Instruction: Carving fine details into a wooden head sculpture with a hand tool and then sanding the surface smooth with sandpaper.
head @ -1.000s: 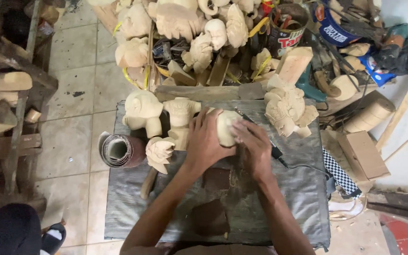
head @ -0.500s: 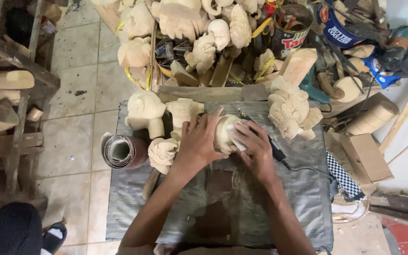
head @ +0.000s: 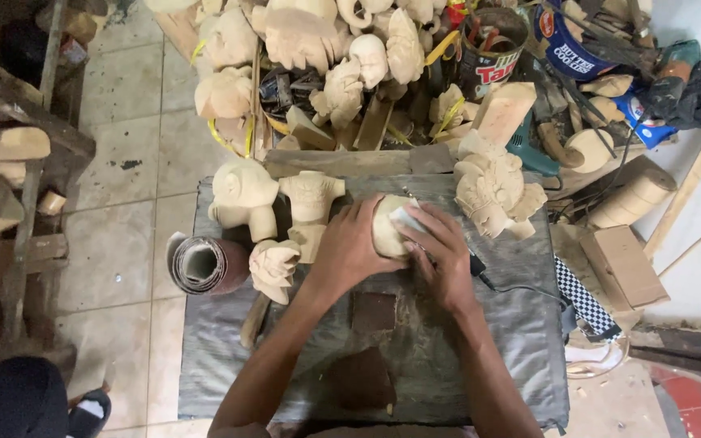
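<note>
Head view, looking straight down at a low table draped in a grey cloth (head: 229,357). The cloth's far edge butts against a plank (head: 350,162), and past it a heap of pale carvings (head: 318,49) fills the top of the frame. Tiled floor (head: 115,243) lies open at left; boxes (head: 622,264) and clutter crowd the right edge. Bare cloth shows at lower left and lower right, with dark scraps (head: 371,312) between the forearms.

Left hand (head: 349,247), centre frame, is cupped round the near side of a rounded carving (head: 385,227), fingers curled and gripping it. Right hand (head: 441,259) comes in from the right, fingers bent over a small white pad (head: 409,219) pressed on the carving's top. Both forearms rise from the bottom edge and converge at the carving.

Just left stand a torso figure (head: 311,203), a big-headed figure (head: 241,199) and a small carved head (head: 272,268). A sandpaper roll (head: 204,266) lies at the cloth's left edge. An ornate carving (head: 492,191) sits upper right, a black cable (head: 521,290) trailing below it.
</note>
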